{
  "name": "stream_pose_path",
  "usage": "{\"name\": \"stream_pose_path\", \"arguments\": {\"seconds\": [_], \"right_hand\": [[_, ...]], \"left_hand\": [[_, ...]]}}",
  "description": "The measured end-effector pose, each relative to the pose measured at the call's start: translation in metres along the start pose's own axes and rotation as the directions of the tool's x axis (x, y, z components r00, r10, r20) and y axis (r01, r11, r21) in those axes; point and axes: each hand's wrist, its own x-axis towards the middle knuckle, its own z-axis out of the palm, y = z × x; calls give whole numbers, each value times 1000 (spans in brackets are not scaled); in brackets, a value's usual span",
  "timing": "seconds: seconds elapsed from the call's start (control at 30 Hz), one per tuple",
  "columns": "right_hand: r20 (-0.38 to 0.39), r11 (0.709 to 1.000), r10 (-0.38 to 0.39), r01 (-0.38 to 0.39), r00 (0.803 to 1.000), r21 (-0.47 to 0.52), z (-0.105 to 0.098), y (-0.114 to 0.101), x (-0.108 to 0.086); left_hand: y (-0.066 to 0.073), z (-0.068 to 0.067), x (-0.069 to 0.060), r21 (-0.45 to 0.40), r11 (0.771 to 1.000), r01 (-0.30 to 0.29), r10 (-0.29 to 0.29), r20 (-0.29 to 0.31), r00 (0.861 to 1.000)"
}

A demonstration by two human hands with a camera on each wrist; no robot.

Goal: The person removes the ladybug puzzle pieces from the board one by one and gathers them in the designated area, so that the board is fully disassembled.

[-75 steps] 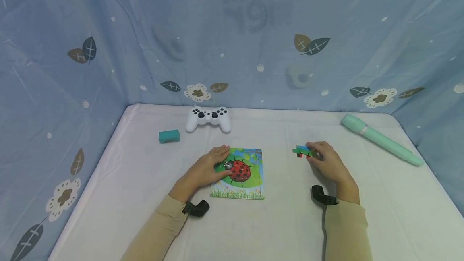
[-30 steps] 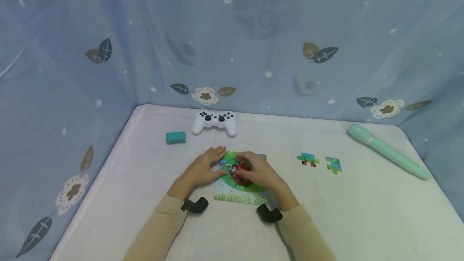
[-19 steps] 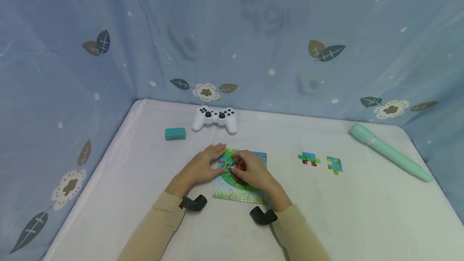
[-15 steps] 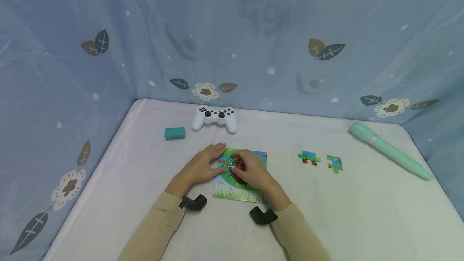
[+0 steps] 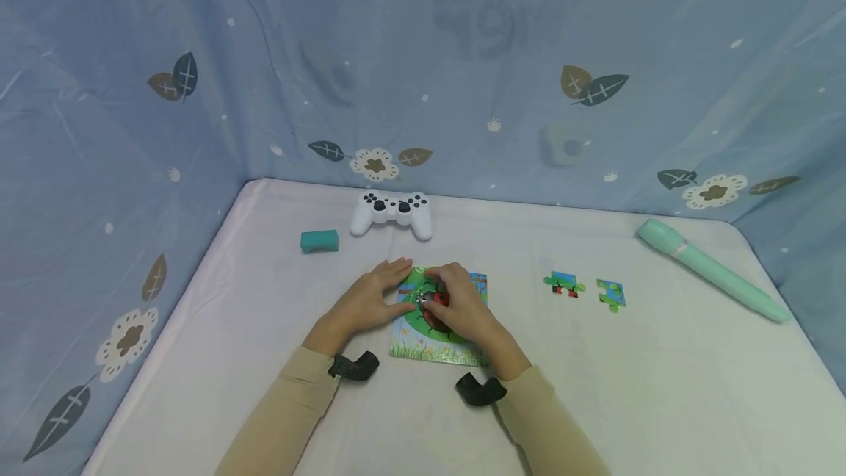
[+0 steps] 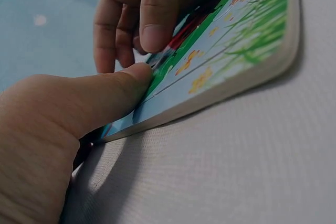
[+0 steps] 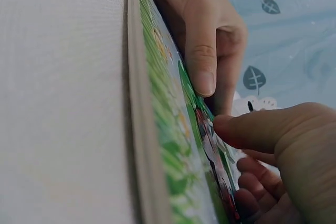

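A square ladybug puzzle (image 5: 436,350) lies on the table between the hands. My left hand (image 5: 366,303) rests along its left side, fingers extended and thumb on the picture; in the left wrist view that thumb and hand (image 6: 79,98) touch the puzzle's edge (image 6: 220,93). With fingers bent, my right hand (image 5: 465,307) pinches at a piece beside the ladybug's head (image 5: 421,299). From the right wrist, the thumb of this hand (image 7: 299,145) meets the picture; whether the piece is raised cannot be seen. Two loose puzzle pieces lie to the right, one (image 5: 565,283) left of the other (image 5: 612,293).
Behind the puzzle is a white game controller (image 5: 391,215), with a teal block (image 5: 319,241) to its left. A mint-green microphone-shaped object (image 5: 714,270) lies slanted at the right. Patterned blue cloth (image 5: 476,94) hangs behind the table.
My right hand has come left from the loose pieces onto the puzzle, having let one go, and its fingers have drawn in near the ladybug's head. My left hand has stayed on the left side.
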Motion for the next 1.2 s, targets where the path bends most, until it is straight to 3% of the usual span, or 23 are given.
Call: {"name": "stream_pose_path", "arguments": {"seconds": [0.23,0.47,0.8,1.2], "right_hand": [[-1,999,40,-40,999,-37,0,2,1],[-13,998,55,-55,998,-3,0,3,0],[-71,999,29,-27,997,16,-2,4,0],[-135,995,60,-49,989,83,-30,4,-6]], "left_hand": [[0,1,2,7,1000,-5,5,11,1000],[3,0,2,8,1000,8,-8,18,1000],[4,1,3,-11,1000,23,-23,11,1000],[3,-1,0,-12,999,32,-32,11,999]]}}
